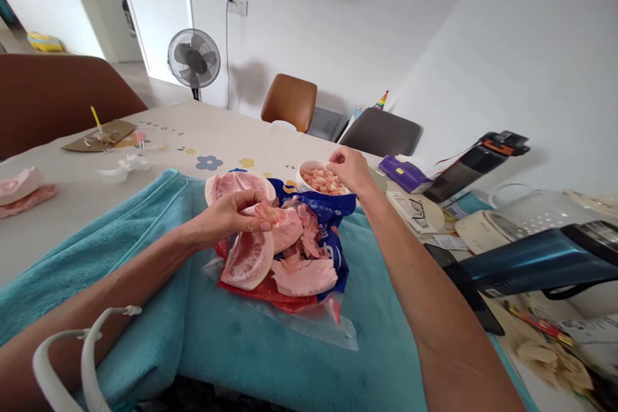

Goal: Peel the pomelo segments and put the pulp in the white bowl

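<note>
My left hand (232, 217) is closed in a pinch on a pink pomelo segment (270, 214), held over a heap of pink pomelo peel pieces (299, 270). The peel lies on a blue and red plastic bag (333, 219) spread over a teal towel (164, 309). My right hand (348, 168) hovers above a white bowl (304, 171) of peeled pink pulp (322, 181), with its fingers curled down together at the bowl's far rim. Whether those fingers hold anything is hidden.
More peel (22, 190) lies at the table's left edge. A cardboard piece (99, 136) and crumpled wrap (123, 167) sit farther back. To the right are a purple tissue pack (405, 172), a dark flask (476, 166), a blue kettle (531, 261), papers and clutter. Chairs and a fan (194, 59) stand behind.
</note>
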Demonstrator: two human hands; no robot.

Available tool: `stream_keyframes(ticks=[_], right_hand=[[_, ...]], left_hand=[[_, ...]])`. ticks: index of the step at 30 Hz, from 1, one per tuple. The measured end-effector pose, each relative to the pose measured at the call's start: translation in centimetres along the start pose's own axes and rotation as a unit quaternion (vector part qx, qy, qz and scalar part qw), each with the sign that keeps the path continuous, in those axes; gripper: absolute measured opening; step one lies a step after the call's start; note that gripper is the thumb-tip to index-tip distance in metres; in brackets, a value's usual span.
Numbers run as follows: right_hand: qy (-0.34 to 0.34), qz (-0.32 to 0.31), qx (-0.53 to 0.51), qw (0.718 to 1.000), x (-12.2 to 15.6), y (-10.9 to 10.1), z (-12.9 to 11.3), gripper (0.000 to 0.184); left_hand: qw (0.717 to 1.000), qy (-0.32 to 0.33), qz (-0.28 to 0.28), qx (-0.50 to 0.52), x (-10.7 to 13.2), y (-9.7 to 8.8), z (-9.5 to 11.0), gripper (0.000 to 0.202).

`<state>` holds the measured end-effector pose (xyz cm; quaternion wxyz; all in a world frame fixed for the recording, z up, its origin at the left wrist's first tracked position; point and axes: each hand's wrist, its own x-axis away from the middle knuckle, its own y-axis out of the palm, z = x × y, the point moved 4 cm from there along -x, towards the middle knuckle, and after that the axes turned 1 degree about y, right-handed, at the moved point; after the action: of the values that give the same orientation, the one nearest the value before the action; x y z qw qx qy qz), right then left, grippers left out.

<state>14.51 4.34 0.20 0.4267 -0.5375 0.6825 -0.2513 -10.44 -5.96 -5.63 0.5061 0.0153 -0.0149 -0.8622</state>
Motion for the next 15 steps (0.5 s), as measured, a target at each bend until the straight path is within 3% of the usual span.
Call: stream_keyframes(ticks=[4,9,15], right_hand=[[0.02,0.015,-0.129,0.991,0.9,-0.7,0.5,0.012],[0.001,0.129,-0.243,0.961,3.9,-3.2,0.4,0.016],[-0.027,0.198,-0.313,0.929,6.9,-5.0,0.1,0.015]], left_hand=[[1.0,-0.005,0.014,0.006,-0.1,-0.3,-0.2,0.031],[1.0,-0.007,0.031,0.001,0.1,-0.5,-0.3,0.03],[0.996,-0.039,0.081,0.02,0.3,-0.6,-0.6,0.032]])
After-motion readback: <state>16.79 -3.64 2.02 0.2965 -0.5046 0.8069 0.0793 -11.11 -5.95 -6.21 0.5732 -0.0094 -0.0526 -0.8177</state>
